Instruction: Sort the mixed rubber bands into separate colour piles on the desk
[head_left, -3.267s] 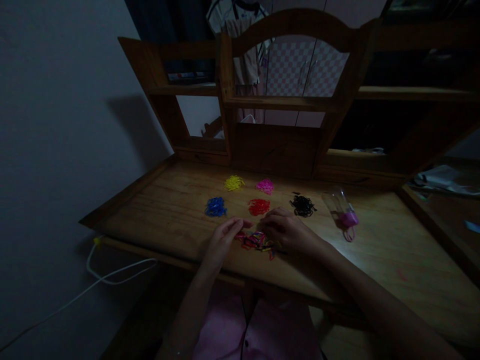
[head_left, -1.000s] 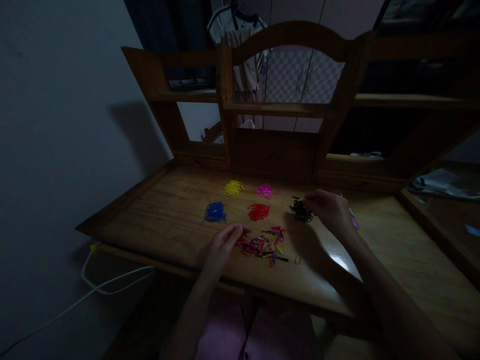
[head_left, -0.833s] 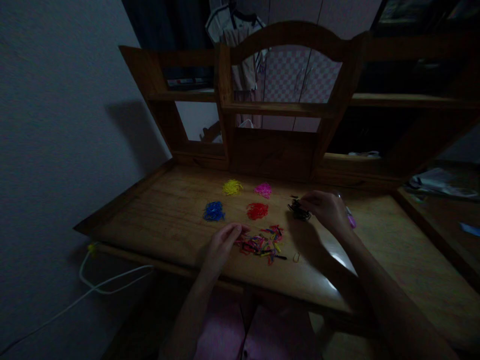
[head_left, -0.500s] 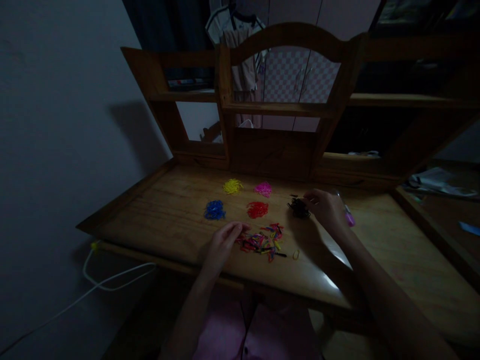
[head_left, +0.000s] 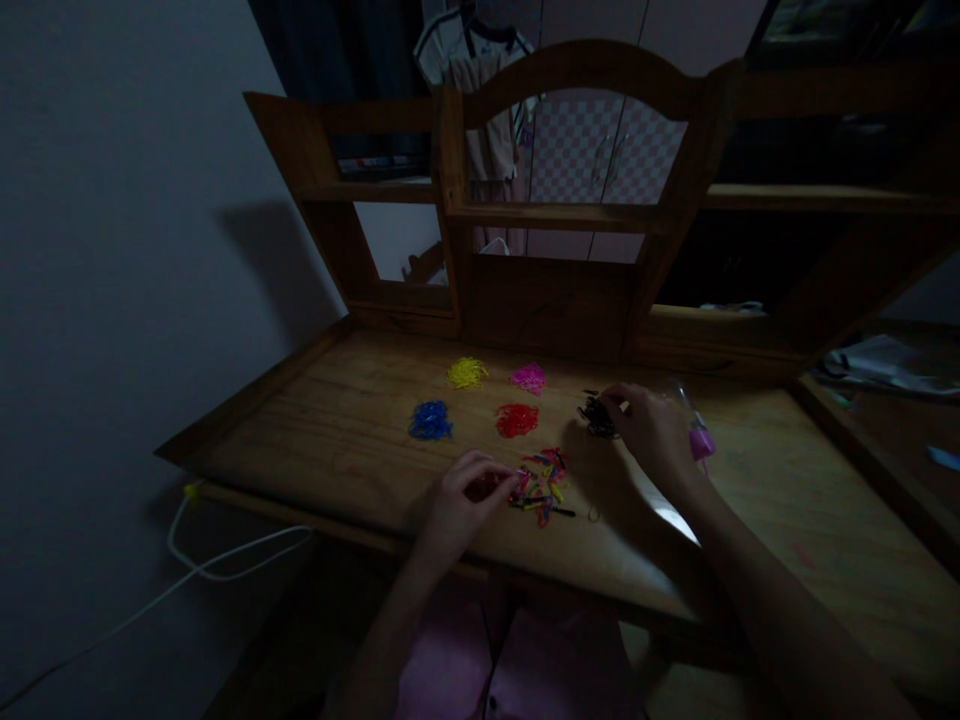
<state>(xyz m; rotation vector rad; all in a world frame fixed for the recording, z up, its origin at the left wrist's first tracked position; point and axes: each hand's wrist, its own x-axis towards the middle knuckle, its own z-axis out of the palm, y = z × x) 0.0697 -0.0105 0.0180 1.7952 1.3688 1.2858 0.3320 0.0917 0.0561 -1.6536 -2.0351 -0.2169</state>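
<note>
A mixed pile of small coloured rubber bands (head_left: 551,490) lies near the desk's front edge. My left hand (head_left: 465,500) reaches over its left side, thumb and forefinger pinched together; what they hold is too small to make out. To the right, my right hand (head_left: 649,425) is at the black rubber bands (head_left: 598,418), its fingertips closed against the heap and hiding anything between them. Separate heaps of red bands (head_left: 517,420), blue bands (head_left: 431,420), yellow bands (head_left: 466,373) and pink bands (head_left: 529,378) lie behind and to the left.
A single yellowish loop (head_left: 594,513) lies right of the mixed pile. Beyond my right hand is a clear and purple object (head_left: 701,443), partly covered. A wooden shelf unit (head_left: 555,218) rises at the desk's back. A white cable (head_left: 225,567) hangs at the left front edge.
My left hand has moved right over the mixed pile, and its thumb and forefinger have come together. My right hand stays at the black heap, having shifted only slightly.
</note>
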